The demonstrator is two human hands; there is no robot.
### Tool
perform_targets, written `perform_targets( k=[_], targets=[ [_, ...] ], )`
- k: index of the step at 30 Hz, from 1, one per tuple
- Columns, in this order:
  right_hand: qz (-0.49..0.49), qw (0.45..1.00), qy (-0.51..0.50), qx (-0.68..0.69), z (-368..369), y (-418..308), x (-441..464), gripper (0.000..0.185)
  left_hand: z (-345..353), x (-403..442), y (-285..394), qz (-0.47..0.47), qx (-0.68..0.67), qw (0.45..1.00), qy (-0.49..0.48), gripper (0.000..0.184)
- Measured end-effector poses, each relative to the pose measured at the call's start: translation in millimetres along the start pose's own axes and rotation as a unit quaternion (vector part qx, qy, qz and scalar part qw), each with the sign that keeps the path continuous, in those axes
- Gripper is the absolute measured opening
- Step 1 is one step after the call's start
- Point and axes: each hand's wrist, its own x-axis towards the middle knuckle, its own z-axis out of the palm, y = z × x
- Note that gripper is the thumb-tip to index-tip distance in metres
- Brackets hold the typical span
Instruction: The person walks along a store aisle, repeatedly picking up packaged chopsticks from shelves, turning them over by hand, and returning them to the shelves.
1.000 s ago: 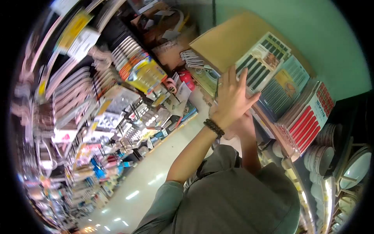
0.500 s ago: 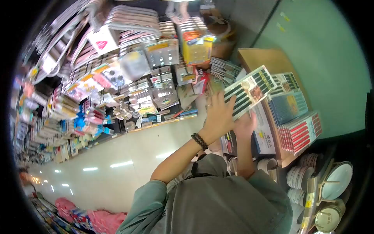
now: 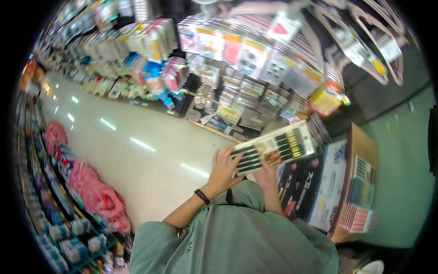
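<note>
A flat pack of black, gold-tipped chopsticks (image 3: 284, 145) is held in front of my chest, tilted with its right end higher. My left hand (image 3: 222, 168) is closed on the pack's left end, thumb across its face; a dark bead bracelet sits on that wrist. My right hand (image 3: 265, 177) grips the lower edge near the middle, with most of its fingers hidden behind the pack. To the right, an open cardboard box (image 3: 343, 201) holds more packs (image 3: 358, 218), some with red sticks.
Racks of hanging packaged goods (image 3: 251, 55) run along the far side, with clothes hangers (image 3: 360, 43) at upper right. Printed cartons (image 3: 315, 189) stand beside my right arm. Shiny floor (image 3: 137, 155) stretches left toward pink fabric (image 3: 100, 189) by another shelf. A green wall (image 3: 401, 182) is on the right.
My view has turned right, and my body with it. Both hands and the chopstick pack have come away from the cardboard box and closer to my chest. The grip stays on the pack.
</note>
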Motion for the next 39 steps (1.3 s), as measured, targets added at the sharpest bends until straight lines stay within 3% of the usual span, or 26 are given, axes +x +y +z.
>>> perform_targets(
  k=[2, 7, 11, 18, 22, 26, 27, 28, 31, 33, 35, 39],
  targets=[
    [0.030, 0.991, -0.029, -0.124, 27.2, 33.9, 2.9, 0.050, -24.8, -29.7, -10.7, -0.085, 0.010, 0.996, 0.017, 0.093],
    [0.208, 0.947, -0.146, -0.196, 43.7, 89.4, 43.8, 0.048, -55.7, -76.1, -38.7, -0.193, -0.060, 0.977, 0.073, 0.107],
    [0.289, 0.928, -0.141, -0.189, 87.2, 131.8, 80.7, 0.044, -68.8, -98.7, -64.3, -0.266, -0.031, 0.952, 0.151, 0.102],
    [0.406, 0.883, -0.184, -0.149, 127.2, 226.3, 185.3, 0.031, -130.7, -104.3, -134.9, -0.350, 0.066, 0.918, 0.172, 0.100],
    [0.418, 0.868, -0.219, -0.156, 170.0, 270.3, 250.0, 0.041, -178.3, -78.4, -184.5, -0.380, 0.127, 0.901, 0.168, 0.102],
    [0.414, 0.863, -0.238, -0.165, 208.1, 308.7, 302.9, 0.038, -226.6, -50.0, -240.4, -0.390, 0.132, 0.897, 0.164, 0.106],
    [0.336, 0.831, -0.313, -0.313, 221.5, 323.8, 312.5, 0.045, -243.4, -45.5, -254.5, -0.389, 0.137, 0.898, 0.153, 0.111],
    [0.363, 0.804, -0.298, -0.364, 234.5, 336.0, 320.3, 0.052, -260.2, -41.9, -265.1, -0.399, 0.137, 0.892, 0.160, 0.109],
    [0.334, 0.751, -0.412, -0.393, 302.9, 360.7, 324.7, 0.049, -298.6, -40.4, -296.3, -0.410, 0.156, 0.879, 0.184, 0.105],
    [0.227, 0.677, -0.534, -0.452, 317.1, 387.0, 334.8, 0.045, -325.0, -43.9, -308.1, -0.437, 0.169, 0.865, 0.180, 0.105],
    [0.387, 0.679, -0.504, -0.367, 356.8, 405.1, 332.3, 0.047, -342.9, -47.3, -322.3, -0.458, 0.158, 0.851, 0.200, 0.102],
    [0.365, 0.679, -0.541, -0.337, 372.7, 453.4, 341.4, 0.048, -363.3, -59.8, -353.6, -0.463, 0.112, 0.831, 0.287, 0.097]
  ],
)
